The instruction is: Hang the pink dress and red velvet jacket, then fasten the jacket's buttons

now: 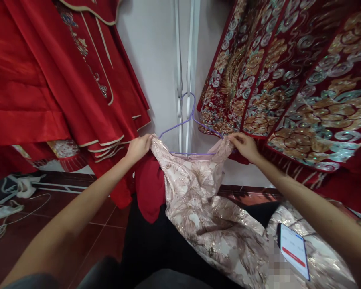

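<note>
A pale pink dress [195, 192] with a shiny floral pattern hangs on a purple wire hanger [177, 127] and spreads down over my lap. My left hand [139, 148] pinches its left shoulder strap near the hanger's end. At the opposite strap, the fingers of my right hand [243, 145] are closed on the fabric. The hanger's hook points up, against white vertical strips. On the lower right of the dress lies a phone [293, 251] with its screen lit. Red cloth [150, 188] shows beside the dress, below my left hand.
Red garments [87, 72] hang on the left, and a dark red, heavily embroidered garment [289, 80] hangs on the right. Two white strips [178, 48] run down the pale wall between them. White cables [6, 216] and a white metal frame [63, 186] are on the tiled floor at left.
</note>
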Demonstrator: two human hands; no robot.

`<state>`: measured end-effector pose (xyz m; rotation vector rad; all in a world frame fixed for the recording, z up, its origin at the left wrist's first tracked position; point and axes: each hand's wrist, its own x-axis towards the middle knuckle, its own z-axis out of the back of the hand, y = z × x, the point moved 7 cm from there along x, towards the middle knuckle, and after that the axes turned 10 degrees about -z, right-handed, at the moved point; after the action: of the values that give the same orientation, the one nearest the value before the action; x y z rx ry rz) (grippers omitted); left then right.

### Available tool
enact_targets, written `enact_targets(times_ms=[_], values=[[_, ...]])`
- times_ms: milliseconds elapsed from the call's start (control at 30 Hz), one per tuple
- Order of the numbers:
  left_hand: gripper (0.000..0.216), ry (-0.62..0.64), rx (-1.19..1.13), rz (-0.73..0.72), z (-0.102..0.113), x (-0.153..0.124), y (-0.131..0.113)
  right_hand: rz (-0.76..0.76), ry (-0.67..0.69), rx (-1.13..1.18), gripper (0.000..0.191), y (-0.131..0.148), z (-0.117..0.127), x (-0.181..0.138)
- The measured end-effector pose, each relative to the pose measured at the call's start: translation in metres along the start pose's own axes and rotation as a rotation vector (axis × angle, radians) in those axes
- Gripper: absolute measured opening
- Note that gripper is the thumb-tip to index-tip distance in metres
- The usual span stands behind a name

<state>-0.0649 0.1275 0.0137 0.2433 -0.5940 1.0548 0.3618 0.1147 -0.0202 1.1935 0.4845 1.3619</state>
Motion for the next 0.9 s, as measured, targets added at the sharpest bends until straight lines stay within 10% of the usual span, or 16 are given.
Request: enact_targets(times_ms=[200, 467, 633, 767, 900], values=[[0.033, 0.013, -0.076, 0.169, -0.007, -0.029, 0.021, -0.235, -0.19, 0.296, 0.033, -0.048, 0.015, -0.011], [0.017, -0.034, -0.473, 0.268, -0.016, -0.058, 0.021, -0.557, 0.009, 0.601, 0.024, -0.096, -0.017, -0.095], [0.019, -0.147, -0.885, 0.314, -0.028, -0.043, -0.012, -0.516, 0.114, 0.674, 0.032, -0.086, -0.033, -0.126], [0.016, -0.064, -1.518, 0.615, -0.063, -0.021, -0.031, -0.401, 0.157, 0.603, 0.028, -0.057, -0.035, -0.126], [0.024, -0.124, -1.662, 0.894, -0.085, -0.014, -0.032, -0.357, 0.222, 0.594, 0.025, -0.036, -0.038, -0.128]])
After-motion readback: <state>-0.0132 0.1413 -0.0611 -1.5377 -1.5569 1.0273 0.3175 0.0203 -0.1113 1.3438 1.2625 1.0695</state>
